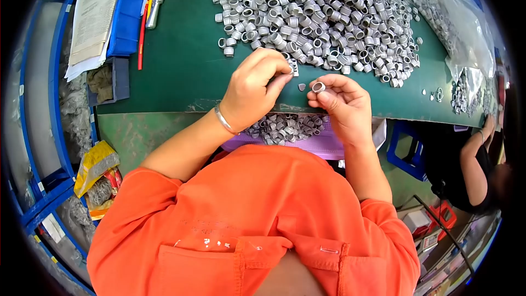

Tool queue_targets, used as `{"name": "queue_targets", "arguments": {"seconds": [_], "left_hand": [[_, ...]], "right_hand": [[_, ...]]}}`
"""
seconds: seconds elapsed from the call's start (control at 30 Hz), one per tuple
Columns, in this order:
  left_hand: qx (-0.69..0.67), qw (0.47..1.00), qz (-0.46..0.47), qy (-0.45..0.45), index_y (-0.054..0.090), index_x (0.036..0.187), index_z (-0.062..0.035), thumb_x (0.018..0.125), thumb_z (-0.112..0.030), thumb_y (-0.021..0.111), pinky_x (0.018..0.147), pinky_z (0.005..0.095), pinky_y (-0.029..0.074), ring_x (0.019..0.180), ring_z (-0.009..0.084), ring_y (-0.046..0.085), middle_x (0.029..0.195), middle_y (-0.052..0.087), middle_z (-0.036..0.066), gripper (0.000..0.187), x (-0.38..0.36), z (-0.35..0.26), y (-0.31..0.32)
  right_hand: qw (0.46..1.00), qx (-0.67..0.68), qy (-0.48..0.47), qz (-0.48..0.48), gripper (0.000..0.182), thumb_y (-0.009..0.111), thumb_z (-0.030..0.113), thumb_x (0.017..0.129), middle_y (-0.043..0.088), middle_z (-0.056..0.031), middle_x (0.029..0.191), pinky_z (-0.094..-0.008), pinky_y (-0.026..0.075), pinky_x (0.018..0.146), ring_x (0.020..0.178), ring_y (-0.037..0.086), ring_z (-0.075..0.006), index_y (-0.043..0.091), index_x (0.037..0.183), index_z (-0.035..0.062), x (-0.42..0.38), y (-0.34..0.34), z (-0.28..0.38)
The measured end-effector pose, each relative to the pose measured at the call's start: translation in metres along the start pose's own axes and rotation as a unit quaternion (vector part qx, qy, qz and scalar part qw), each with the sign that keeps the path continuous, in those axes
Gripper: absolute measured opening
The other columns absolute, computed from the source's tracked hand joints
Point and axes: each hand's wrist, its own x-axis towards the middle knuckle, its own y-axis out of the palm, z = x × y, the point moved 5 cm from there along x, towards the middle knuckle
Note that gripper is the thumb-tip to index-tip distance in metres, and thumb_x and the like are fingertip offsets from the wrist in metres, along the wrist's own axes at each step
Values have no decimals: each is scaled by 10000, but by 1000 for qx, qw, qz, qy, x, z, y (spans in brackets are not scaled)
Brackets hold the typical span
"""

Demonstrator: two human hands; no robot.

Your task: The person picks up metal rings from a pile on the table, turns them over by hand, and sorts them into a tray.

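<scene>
My right hand (346, 101) pinches a small grey metal ring (318, 87) between thumb and fingers, just over the table's near edge. To its left, my left hand (255, 87) is closed, thumb against fingertips. What it holds, if anything, is too small to make out. Close by its fingertips is a small light-grey piece with dark holes (295, 67). A small flat grey chip (302, 86) lies on the green table (175, 71) between my hands. Beyond them spreads a large pile of grey metal rings (323, 16).
More rings fill a purple container (307, 149) below the table edge. Clear plastic bags (460, 22) of parts stand at right, near another person's arm (474, 159). At left are a blue bin (127, 16), a red pen (142, 41) and a blue rack (55, 77).
</scene>
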Motion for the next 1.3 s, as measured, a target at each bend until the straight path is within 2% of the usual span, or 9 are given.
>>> {"name": "queue_targets", "arguments": {"seconds": [0.27,0.4,0.5,0.7,0.83,0.93,1.1,1.17,1.3], "left_hand": [[42,999,13,-6,595,812,-5,692,86,664,634,274,495,753,204,600,896,581,98,165,-7,-1,-4],[39,999,15,-15,601,821,-6,706,82,646,642,282,490,766,215,594,898,576,101,152,-8,-1,-5],[38,999,17,-19,604,846,-4,717,73,639,640,282,489,750,213,588,899,570,99,155,-9,1,-5],[53,998,23,-23,601,957,-9,719,25,663,615,283,473,696,208,554,912,533,90,248,-4,-1,4],[93,995,47,-8,597,959,-16,698,-4,694,603,282,460,706,183,542,884,521,79,279,-4,1,4],[54,997,50,-33,598,950,-18,692,-5,700,589,272,450,678,177,518,891,523,77,277,-5,2,5],[48,998,31,-19,602,948,-26,694,-6,704,564,251,432,633,150,478,899,524,67,275,-4,1,4],[43,998,27,-22,604,948,-29,699,-9,703,559,244,426,624,141,472,897,525,62,268,-4,0,2],[36,999,14,-22,610,945,-37,715,-18,699,550,230,414,603,119,456,890,529,51,248,-5,3,0]], "right_hand": [[994,91,13,58,174,595,-65,815,632,-175,969,-295,562,727,835,652,-214,573,986,-40,-4,7,-2],[984,-108,-121,78,162,571,-129,747,631,-122,927,-289,528,713,839,625,-194,600,855,-11,-9,6,8],[903,-348,-219,122,211,541,-148,670,624,-96,887,-294,480,711,828,600,-218,623,774,17,-11,17,20],[661,-629,-402,-71,235,674,-23,664,554,-97,831,-357,418,683,783,517,-285,616,885,32,18,35,32],[684,-584,-433,-59,241,695,-27,668,564,-91,857,-309,434,666,759,532,-231,608,884,33,11,30,30],[894,-347,-279,-49,218,695,-57,711,581,-69,930,-194,444,630,731,533,-93,603,895,14,8,13,21],[928,-267,-261,9,251,637,-63,779,599,-85,961,-225,482,638,740,575,-127,594,1020,-13,0,12,21],[997,65,-22,41,226,592,-23,835,621,-150,1005,-249,520,683,830,620,-171,569,1060,-17,2,8,1],[975,188,67,103,179,530,17,888,604,-244,1050,-287,570,690,865,657,-239,525,1065,-3,3,5,-8]]}}
